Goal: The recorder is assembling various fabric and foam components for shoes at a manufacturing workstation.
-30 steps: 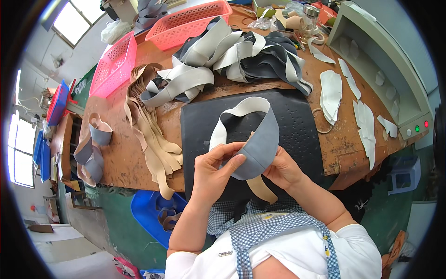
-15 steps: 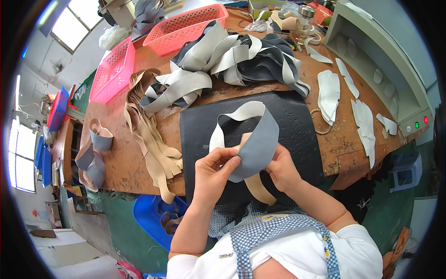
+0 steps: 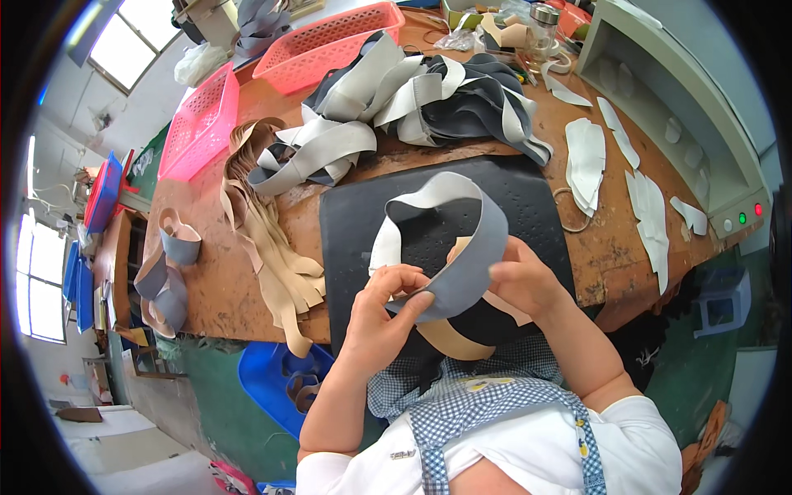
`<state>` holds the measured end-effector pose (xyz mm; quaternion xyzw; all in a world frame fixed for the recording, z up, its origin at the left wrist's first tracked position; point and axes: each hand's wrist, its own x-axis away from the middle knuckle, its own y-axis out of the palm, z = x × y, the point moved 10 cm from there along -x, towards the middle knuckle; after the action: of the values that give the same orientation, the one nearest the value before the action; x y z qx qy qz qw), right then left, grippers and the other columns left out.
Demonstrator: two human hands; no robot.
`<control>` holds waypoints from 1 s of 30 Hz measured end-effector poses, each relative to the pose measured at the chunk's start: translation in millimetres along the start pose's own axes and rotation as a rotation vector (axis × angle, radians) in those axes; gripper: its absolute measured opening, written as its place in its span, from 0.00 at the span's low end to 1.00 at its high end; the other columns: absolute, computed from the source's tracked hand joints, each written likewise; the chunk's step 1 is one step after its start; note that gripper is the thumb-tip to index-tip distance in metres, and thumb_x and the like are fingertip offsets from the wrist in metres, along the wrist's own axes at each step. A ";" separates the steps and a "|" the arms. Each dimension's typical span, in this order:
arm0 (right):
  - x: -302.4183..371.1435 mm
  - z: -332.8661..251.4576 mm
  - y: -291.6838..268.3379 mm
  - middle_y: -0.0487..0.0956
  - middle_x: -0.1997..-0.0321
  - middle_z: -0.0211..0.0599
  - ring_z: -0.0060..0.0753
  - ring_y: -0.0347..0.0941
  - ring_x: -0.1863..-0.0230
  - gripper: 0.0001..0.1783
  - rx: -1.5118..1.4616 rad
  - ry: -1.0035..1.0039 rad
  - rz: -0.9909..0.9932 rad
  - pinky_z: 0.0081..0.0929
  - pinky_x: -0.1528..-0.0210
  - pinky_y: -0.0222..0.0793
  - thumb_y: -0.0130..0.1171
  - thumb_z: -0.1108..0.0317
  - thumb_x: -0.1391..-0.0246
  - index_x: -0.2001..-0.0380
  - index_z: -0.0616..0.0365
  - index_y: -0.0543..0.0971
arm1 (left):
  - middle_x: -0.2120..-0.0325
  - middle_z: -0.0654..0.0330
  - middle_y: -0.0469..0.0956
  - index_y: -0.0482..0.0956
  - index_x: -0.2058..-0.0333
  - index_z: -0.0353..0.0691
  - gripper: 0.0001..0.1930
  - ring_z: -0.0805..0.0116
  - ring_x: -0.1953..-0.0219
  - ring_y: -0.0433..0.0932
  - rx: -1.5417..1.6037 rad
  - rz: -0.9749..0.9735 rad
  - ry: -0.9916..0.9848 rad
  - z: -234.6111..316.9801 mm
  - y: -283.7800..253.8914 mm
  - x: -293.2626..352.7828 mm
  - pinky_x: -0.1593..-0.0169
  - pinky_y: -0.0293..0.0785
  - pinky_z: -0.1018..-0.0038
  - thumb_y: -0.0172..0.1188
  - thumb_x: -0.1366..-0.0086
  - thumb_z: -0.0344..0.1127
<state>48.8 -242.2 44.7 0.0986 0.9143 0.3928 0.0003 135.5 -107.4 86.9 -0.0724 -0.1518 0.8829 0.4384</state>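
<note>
Fingers first, folks: L hand (image 3: 375, 322), ctr of frame, has a firm pinch on the grey strip (image 3: 492, 239), thumb on the outer face, fingertips tucked behind. R hand (image 3: 532, 285), just right of ctr, has its fingers curled w/ thumb out front, beside the strip's right side; can't tell if they're gripping it. Strip itself curls up into a big loop over the black mat (image 3: 355, 223), grey face out, whitish face in.

Tan strip (image 3: 454, 342) hangs in a curve below the loop, & a pale tan bit pokes up inside it; prob. the same piece, but the mid part's hidden. A pinkish end shows under R hand too.

Progress check: grey's bent round, tan's brought up to it, so I'd call this one mid-job. Can't tell if the ends are joined, as L hand covers that spot. Tan's lower part hangs free, so seemingly more to do there.

Supply's big: heap of grey-and-white strips (image 3: 355, 91) up top, tan bundle (image 3: 280, 256) left of the mat. Far left of the table, a few grey-and-tan curled bands (image 3: 171, 295), poss. finished ones; by the look of that heap, plenty left.
</note>
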 end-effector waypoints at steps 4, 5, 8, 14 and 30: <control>-3.7 12.2 -8.9 0.81 0.55 0.44 0.35 0.79 0.52 0.21 0.017 0.060 0.097 0.35 0.45 0.74 0.67 0.70 0.50 0.52 0.63 0.76 | 0.61 0.59 0.79 0.83 0.63 0.33 0.11 0.71 0.58 0.73 0.043 -0.007 -0.012 5.3 8.2 3.4 0.53 0.69 0.74 0.72 0.46 0.29; -3.2 11.6 -11.0 0.81 0.57 0.43 0.34 0.80 0.54 0.18 0.026 0.049 0.131 0.34 0.47 0.75 0.67 0.72 0.49 0.54 0.62 0.77 | 0.61 0.59 0.79 0.84 0.65 0.33 0.11 0.71 0.58 0.73 0.033 -0.010 -0.022 3.0 8.7 4.6 0.54 0.69 0.74 0.72 0.46 0.29; -0.2 10.7 -14.6 0.83 0.60 0.41 0.33 0.81 0.56 0.15 0.061 0.014 0.200 0.32 0.49 0.77 0.67 0.74 0.49 0.57 0.61 0.78 | 0.63 0.58 0.78 0.85 0.66 0.34 0.10 0.67 0.55 0.74 -0.003 -0.013 -0.039 -2.3 8.4 3.6 0.53 0.73 0.70 0.71 0.46 0.32; 3.0 6.8 -15.9 0.83 0.61 0.41 0.32 0.81 0.58 0.14 0.091 -0.026 0.250 0.31 0.51 0.77 0.66 0.77 0.50 0.58 0.60 0.79 | 0.72 0.62 0.78 0.85 0.67 0.33 0.08 0.70 0.60 0.72 0.023 0.021 -0.019 -10.9 7.1 1.6 0.55 0.69 0.72 0.70 0.46 0.29; -16.2 7.9 3.2 0.84 0.60 0.40 0.31 0.80 0.55 0.13 0.111 -0.113 0.154 0.28 0.50 0.75 0.63 0.81 0.52 0.61 0.63 0.81 | 0.73 0.56 0.81 0.84 0.64 0.34 0.11 0.62 0.66 0.80 -0.091 0.069 -0.145 -9.2 5.2 -1.6 0.61 0.74 0.70 0.69 0.45 0.31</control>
<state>65.9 -237.4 40.3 0.1904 0.9229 0.3342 0.0162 134.9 -109.8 76.5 -0.0335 -0.2207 0.8926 0.3918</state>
